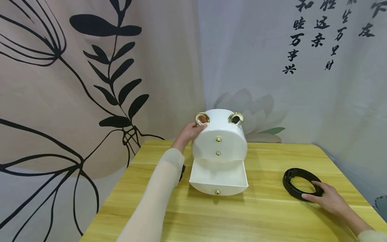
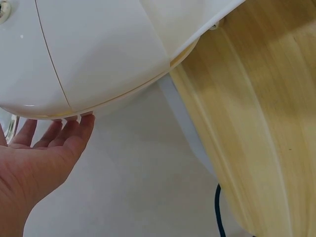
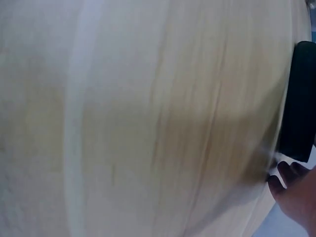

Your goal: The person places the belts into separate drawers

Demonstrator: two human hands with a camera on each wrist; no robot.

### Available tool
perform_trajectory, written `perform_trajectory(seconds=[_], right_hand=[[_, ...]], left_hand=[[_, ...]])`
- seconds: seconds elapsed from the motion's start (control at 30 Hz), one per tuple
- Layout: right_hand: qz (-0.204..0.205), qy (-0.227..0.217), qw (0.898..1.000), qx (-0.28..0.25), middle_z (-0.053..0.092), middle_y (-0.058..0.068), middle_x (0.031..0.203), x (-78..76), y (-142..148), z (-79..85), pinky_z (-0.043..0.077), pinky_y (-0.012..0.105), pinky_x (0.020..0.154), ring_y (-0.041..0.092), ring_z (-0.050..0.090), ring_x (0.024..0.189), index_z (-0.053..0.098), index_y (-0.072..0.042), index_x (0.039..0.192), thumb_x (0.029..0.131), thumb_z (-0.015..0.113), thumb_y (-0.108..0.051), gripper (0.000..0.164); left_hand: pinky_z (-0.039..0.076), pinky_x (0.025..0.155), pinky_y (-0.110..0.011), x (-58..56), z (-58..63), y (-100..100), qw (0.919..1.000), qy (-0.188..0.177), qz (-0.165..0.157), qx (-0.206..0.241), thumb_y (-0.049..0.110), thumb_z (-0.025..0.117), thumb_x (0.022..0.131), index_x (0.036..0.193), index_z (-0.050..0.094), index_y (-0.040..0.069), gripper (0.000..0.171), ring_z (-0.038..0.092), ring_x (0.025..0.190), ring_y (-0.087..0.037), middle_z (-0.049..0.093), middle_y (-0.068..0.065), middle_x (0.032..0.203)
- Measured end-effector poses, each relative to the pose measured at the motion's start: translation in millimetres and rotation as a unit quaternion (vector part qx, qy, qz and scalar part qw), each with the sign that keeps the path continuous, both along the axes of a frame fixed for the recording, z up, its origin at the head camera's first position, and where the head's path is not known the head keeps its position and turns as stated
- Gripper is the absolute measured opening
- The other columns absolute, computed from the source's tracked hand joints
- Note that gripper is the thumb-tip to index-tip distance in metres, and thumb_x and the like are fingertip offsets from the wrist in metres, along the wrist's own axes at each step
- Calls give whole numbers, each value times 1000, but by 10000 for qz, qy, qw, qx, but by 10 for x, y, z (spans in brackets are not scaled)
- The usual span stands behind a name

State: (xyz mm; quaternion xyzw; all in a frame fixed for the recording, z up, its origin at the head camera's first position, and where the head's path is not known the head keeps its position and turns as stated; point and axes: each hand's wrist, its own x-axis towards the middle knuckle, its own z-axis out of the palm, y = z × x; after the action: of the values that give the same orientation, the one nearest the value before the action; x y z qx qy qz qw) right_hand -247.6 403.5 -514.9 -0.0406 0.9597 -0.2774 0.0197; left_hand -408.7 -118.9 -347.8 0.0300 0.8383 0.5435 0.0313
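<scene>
A white rounded box (image 1: 232,146) with gold knobs and two gold ring ears stands at the table's middle. Its lower drawer (image 1: 219,173) is pulled out, with nothing seen inside. My left hand (image 1: 189,131) touches the box's upper left side, just below one ear. In the left wrist view, the fingers (image 2: 85,129) lie extended against the curved white wall. A black coiled belt (image 1: 289,189) is at the right of the table. My right hand (image 1: 331,200) grips its near right edge, thumb outside and fingers over the band; part of this grip is hidden in the right wrist view.
A small black object (image 1: 182,172) is partly hidden behind my left sleeve. The wooden table (image 1: 266,215) ends close behind the box, where a printed curtain (image 1: 169,67) hangs. A dark cable (image 2: 218,210) hangs by the table edge.
</scene>
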Motion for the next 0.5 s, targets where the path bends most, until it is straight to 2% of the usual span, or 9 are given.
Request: perform_trajectory(seconds=[0.27, 0.43, 0.5], right_hand=[[-55, -98, 9998, 155, 27, 53, 133, -16, -57, -44, 39, 72, 84, 67, 32, 116, 42, 16, 137, 92, 64, -55, 87], [-189, -2, 9995, 238, 35, 50, 129, 8, -63, -23, 42, 67, 83, 65, 38, 114, 59, 10, 125, 92, 62, -57, 75], [-300, 50, 9992, 247, 41, 48, 126, 18, -64, -5, 45, 62, 79, 61, 45, 109, 64, 6, 119, 91, 63, -58, 70]], left_hand=[[47, 95, -42, 7, -2, -19, 10000, -24, -17, 23, 50, 65, 93, 126, 64, 13, 50, 61, 103, -26, 67, -9, 111], [48, 93, -41, 1, -4, -11, 10000, 67, -18, -15, 51, 65, 93, 124, 65, 12, 50, 61, 101, -26, 67, -8, 109], [48, 93, -41, -3, -5, -1, 9999, 107, -49, -16, 51, 65, 93, 124, 65, 12, 50, 62, 101, -26, 67, -8, 110]])
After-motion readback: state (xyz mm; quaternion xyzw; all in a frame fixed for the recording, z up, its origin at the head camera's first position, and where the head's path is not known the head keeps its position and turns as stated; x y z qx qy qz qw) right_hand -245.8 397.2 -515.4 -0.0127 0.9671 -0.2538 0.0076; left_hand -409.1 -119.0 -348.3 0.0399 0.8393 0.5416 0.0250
